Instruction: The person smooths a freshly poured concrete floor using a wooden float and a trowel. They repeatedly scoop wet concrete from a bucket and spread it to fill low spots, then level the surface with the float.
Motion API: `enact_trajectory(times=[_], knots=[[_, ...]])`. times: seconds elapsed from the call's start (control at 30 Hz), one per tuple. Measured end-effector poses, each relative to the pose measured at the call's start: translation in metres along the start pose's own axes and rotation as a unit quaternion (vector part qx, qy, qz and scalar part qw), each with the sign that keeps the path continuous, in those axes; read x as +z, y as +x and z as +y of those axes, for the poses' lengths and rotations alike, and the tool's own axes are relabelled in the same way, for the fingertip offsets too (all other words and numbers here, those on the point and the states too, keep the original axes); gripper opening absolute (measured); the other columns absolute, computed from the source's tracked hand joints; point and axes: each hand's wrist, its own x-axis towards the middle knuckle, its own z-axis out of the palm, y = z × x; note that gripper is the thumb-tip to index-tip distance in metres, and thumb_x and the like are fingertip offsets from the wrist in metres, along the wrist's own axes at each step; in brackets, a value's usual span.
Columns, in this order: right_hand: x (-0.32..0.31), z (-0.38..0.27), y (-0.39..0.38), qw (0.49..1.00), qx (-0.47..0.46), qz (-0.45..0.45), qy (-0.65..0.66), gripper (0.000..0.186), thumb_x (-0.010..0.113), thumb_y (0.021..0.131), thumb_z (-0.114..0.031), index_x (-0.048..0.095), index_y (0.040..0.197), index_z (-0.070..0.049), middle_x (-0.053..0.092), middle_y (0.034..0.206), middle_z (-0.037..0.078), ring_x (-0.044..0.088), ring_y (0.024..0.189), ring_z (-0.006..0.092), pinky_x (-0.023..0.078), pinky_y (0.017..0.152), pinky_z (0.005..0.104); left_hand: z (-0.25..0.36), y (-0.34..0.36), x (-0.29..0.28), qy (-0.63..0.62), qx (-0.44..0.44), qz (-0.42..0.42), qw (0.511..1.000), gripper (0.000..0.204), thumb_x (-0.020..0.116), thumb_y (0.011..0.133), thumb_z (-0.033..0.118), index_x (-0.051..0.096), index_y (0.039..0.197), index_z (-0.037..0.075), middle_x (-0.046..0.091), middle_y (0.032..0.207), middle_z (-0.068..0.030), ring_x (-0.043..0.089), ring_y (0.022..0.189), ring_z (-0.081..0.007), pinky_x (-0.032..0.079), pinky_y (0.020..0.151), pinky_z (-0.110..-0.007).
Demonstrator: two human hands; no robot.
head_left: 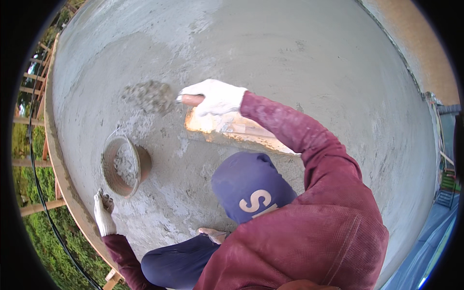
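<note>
My right hand point(212, 96), in a white glove, is closed round the brown handle of a trowel point(192, 99). A blurred heap of wet grey mortar point(150, 96) sits at the trowel's far end, hiding its blade. Below that hand, a pale board with rusty orange edges point(200, 123) lies on the grey cement floor point(270, 53). To the left stands a round bucket point(145, 164) with grey mortar inside and a thin wire handle. Just below the bucket, apart from it, is my gloved left hand point(104, 212); its grey-stained fingers are loosely curled, with nothing visible in them.
My knees in blue trousers point(241, 174) are bent over the floor. At the left, the floor ends at a curved edge point(65, 193), with a black cable point(41, 198), timber bars and greenery beyond. Blue sheeting point(430, 241) lies at the lower right.
</note>
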Motion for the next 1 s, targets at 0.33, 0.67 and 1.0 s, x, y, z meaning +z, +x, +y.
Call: enact_trajectory(times=[0.33,0.67,1.0], knots=[[-0.17,0.095,-0.17,0.804,0.426,0.221,-0.351,0.065,0.058,0.082,-0.009,0.057,0.146,-0.021,0.065,0.137,0.015,0.066,0.119,0.0364,0.053,0.103,0.0445,0.07,-0.067,0.115,0.174,0.01,-0.297,0.939,0.067,0.059,0.105,0.043,0.051,0.146,-0.009,0.065,0.123,-0.0102,0.062,0.112,-0.0188,0.047,0.102,-0.034],[-0.249,0.191,-0.228,0.741,0.475,0.274,-0.388,0.049,0.052,0.102,-0.031,0.048,0.15,-0.022,0.067,0.127,0.021,0.063,0.123,0.0383,0.052,0.101,0.0498,0.034,-0.069,0.166,0.285,-0.096,-0.407,0.862,0.051,0.063,0.104,0.034,0.063,0.131,-0.01,0.071,0.109,-0.0119,0.065,0.1,-0.017,0.051,0.093,-0.032],[-0.264,0.281,-0.235,0.724,0.54,0.23,-0.362,0.042,0.038,0.107,-0.041,0.055,0.137,-0.018,0.069,0.126,0.021,0.066,0.117,0.0416,0.051,0.1,0.0551,0.0,-0.043,0.201,0.369,-0.181,-0.541,0.734,0.058,0.058,0.103,0.045,0.066,0.131,-0.006,0.073,0.103,-0.0101,0.066,0.097,-0.0166,0.051,0.09,-0.032]])
